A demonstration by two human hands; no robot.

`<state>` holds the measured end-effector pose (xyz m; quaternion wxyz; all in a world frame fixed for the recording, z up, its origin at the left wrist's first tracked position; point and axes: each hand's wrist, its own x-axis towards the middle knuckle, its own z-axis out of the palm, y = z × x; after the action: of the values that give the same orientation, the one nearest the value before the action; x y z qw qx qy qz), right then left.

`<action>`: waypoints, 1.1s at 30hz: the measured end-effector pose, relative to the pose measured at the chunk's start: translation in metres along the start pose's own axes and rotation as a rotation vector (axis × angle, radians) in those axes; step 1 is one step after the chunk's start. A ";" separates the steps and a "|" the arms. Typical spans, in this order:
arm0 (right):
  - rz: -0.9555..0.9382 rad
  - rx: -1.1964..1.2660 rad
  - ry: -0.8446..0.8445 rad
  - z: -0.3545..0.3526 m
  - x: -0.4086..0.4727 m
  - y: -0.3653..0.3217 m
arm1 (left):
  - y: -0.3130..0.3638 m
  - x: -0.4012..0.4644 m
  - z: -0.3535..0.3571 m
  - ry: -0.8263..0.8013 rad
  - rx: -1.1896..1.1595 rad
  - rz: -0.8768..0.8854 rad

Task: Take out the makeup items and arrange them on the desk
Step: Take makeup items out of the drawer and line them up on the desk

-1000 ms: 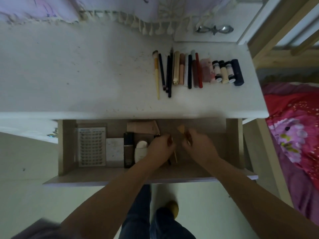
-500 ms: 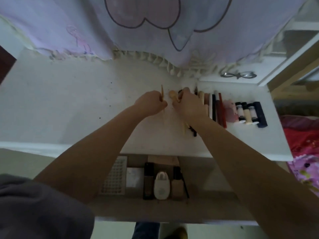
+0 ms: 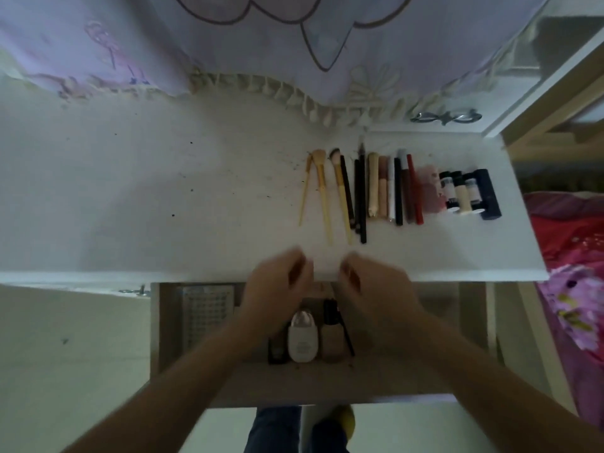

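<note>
Both hands hover over the front edge of the white counter (image 3: 130, 197), just above the open drawer (image 3: 163, 322), and neither holds anything. The left hand (image 3: 277, 289) has loosely curled fingers, its grip narrow and empty; the right hand (image 3: 372, 286) mirrors it, fingers loosely bent with nothing between them. Both are a little blurred. On the counter toward 12 o'clock from the hands lies a row of makeup items, all laid lengthwise, pointing away from the person. At the left end are three brushes with pale yellow handles (image 3: 322, 197), slightly fanned apart, bristles toward the far side. Just to the right of them come several black pencils (image 3: 361, 197), then a tight cluster of beige, brown, white and black tubes and sticks (image 3: 382, 188) and a red stick (image 3: 414, 191). Further toward 3 o'clock sits a pinkish translucent item (image 3: 431, 188), then three small bottles (image 3: 461, 194) touching side by side, and a dark navy tube (image 3: 488, 194) at the end. In the drawer, between the forearms, a white bottle (image 3: 302, 341) lies beside a beige foundation bottle (image 3: 333, 338), with a dark compact-like item (image 3: 276, 353) at its left. At 9 o'clock in the drawer lies a gridded sheet (image 3: 206, 312).
</note>
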<state>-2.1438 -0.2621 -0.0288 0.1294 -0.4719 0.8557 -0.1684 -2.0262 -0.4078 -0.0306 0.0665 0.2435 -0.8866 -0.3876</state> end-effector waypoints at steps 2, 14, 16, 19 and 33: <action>0.179 -0.065 -0.307 0.031 -0.040 0.018 | -0.012 -0.047 0.040 -0.170 0.064 -0.093; 0.397 -0.037 -0.419 0.129 -0.067 0.046 | -0.039 -0.048 0.152 -0.336 0.717 -0.250; 0.408 -0.095 -0.406 0.126 -0.068 0.055 | -0.034 -0.049 0.157 -0.380 0.780 -0.280; 0.444 -0.134 -0.399 0.118 -0.070 0.072 | -0.027 -0.050 0.164 -0.393 0.767 -0.345; 0.430 0.067 -0.323 0.129 -0.046 0.062 | -0.041 -0.048 0.169 -0.230 0.596 -0.356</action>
<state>-2.1177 -0.2135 -0.1690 0.3124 -0.2957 0.8985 -0.0879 -2.0207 -0.2977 -0.1731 -0.1762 0.3576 -0.9059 -0.1428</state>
